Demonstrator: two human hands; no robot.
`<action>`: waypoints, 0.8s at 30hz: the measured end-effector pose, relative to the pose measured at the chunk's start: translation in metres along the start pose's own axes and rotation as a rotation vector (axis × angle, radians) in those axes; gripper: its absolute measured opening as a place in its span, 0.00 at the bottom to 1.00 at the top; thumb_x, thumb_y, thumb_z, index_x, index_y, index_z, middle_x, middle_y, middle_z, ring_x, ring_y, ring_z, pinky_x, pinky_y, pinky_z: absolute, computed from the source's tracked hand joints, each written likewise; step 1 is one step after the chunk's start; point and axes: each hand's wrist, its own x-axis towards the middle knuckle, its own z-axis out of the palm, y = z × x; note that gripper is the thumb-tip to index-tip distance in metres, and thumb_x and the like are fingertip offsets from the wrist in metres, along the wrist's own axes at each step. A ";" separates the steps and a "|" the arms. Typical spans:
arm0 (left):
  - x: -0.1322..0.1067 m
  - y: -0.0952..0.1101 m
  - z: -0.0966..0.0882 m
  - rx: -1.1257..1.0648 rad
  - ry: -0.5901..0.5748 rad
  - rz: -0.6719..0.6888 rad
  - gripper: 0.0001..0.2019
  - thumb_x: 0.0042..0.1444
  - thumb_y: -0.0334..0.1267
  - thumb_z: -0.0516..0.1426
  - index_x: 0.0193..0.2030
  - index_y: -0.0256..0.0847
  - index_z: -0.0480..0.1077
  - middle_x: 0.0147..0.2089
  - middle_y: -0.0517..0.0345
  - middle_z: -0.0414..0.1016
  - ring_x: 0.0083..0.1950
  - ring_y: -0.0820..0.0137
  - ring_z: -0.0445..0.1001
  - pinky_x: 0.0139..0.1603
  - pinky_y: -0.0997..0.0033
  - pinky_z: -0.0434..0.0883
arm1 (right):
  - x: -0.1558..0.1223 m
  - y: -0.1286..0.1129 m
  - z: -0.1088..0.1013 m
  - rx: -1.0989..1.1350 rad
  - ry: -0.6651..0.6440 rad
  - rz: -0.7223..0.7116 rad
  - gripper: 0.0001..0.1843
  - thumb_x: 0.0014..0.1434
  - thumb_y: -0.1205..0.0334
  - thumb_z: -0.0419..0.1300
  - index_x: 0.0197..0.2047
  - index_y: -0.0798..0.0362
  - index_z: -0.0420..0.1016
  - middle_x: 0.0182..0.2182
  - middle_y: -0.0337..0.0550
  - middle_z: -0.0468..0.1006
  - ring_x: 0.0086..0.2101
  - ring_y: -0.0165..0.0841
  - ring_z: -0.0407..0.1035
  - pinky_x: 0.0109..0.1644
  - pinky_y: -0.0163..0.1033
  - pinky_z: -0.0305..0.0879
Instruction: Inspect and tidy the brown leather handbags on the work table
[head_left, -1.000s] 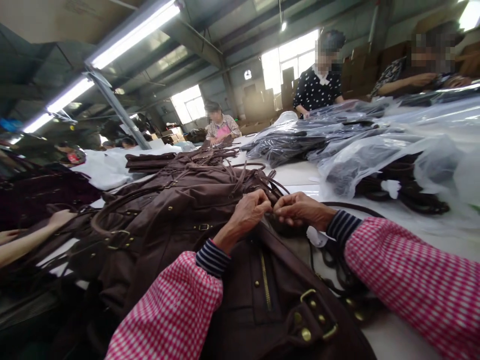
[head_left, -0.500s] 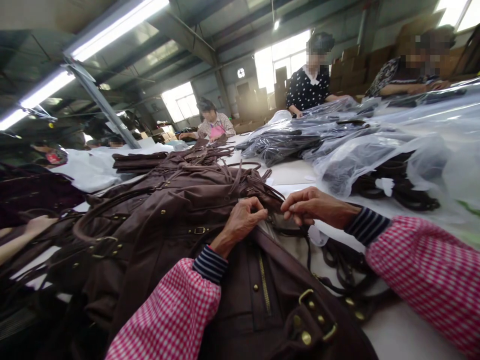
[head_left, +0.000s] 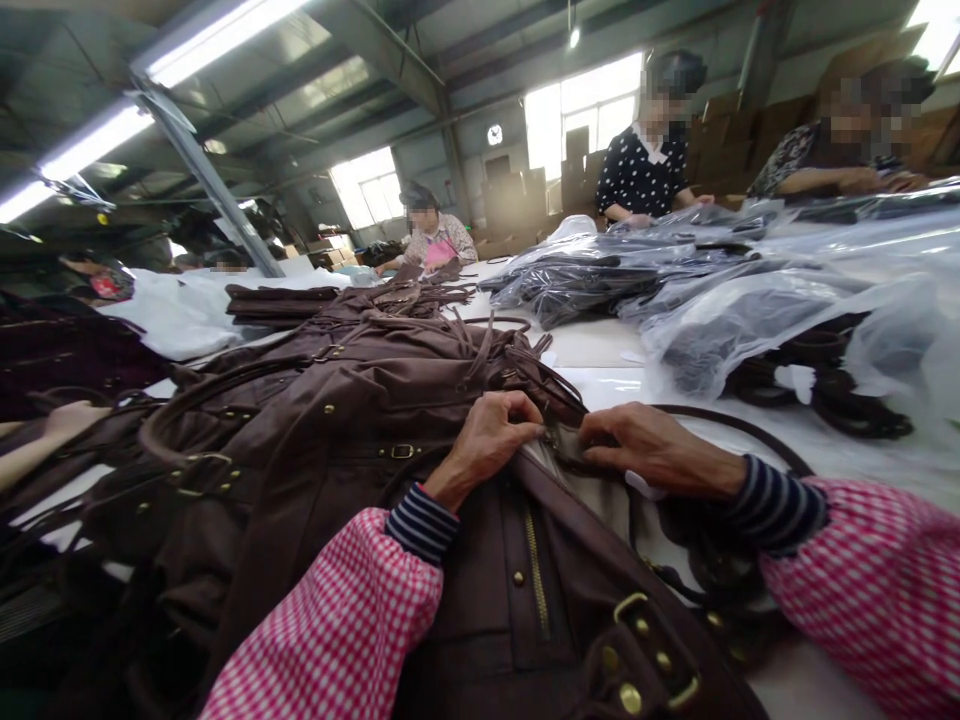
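Note:
A dark brown handbag (head_left: 525, 590) with a brass zip, studs and buckles lies in front of me on the white table (head_left: 600, 350). My left hand (head_left: 491, 435) is closed, pinching the bag's top edge. My right hand (head_left: 649, 445) is closed too, its fingers gripping the same edge just to the right, almost touching the left hand. Beyond my hands lies a heap of more brown handbags (head_left: 330, 400) with loose straps. A thin dark strap (head_left: 742, 430) curves round behind my right wrist.
Clear plastic bags (head_left: 750, 300) holding dark straps cover the right side of the table. Another person's hand (head_left: 64, 420) rests on bags at the far left. Three people (head_left: 649, 160) work at the far end, with cardboard boxes behind them.
My hands were joined, drew apart half a second ago, and have closed in again on the bag's top edge. The right hand has dropped lower onto it.

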 end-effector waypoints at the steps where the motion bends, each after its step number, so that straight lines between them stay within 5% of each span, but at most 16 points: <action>1: 0.000 0.000 0.000 -0.009 0.005 0.015 0.04 0.51 0.32 0.63 0.35 0.38 0.77 0.34 0.59 0.80 0.38 0.68 0.77 0.41 0.72 0.70 | 0.001 -0.002 0.000 -0.005 -0.032 0.009 0.08 0.61 0.59 0.61 0.40 0.51 0.80 0.34 0.44 0.81 0.35 0.37 0.73 0.38 0.37 0.60; 10: -0.002 -0.003 0.000 0.033 0.011 0.066 0.02 0.54 0.33 0.63 0.35 0.40 0.78 0.37 0.60 0.81 0.40 0.69 0.77 0.44 0.72 0.68 | 0.005 -0.021 0.014 -0.263 -0.042 -0.044 0.06 0.60 0.67 0.55 0.34 0.51 0.73 0.34 0.45 0.80 0.37 0.39 0.73 0.36 0.39 0.51; 19: -0.004 0.001 -0.003 0.058 -0.005 0.109 0.03 0.58 0.35 0.61 0.35 0.40 0.77 0.35 0.62 0.80 0.40 0.70 0.76 0.45 0.73 0.67 | 0.006 -0.016 0.010 0.054 -0.036 -0.084 0.06 0.60 0.64 0.56 0.38 0.52 0.74 0.32 0.41 0.76 0.33 0.33 0.69 0.37 0.36 0.56; 24: -0.006 0.003 -0.004 0.065 -0.029 0.116 0.04 0.59 0.35 0.61 0.33 0.40 0.77 0.34 0.62 0.79 0.39 0.69 0.76 0.45 0.72 0.68 | 0.008 -0.017 0.016 0.070 -0.058 -0.038 0.05 0.57 0.60 0.61 0.33 0.52 0.72 0.29 0.39 0.74 0.30 0.32 0.66 0.34 0.36 0.55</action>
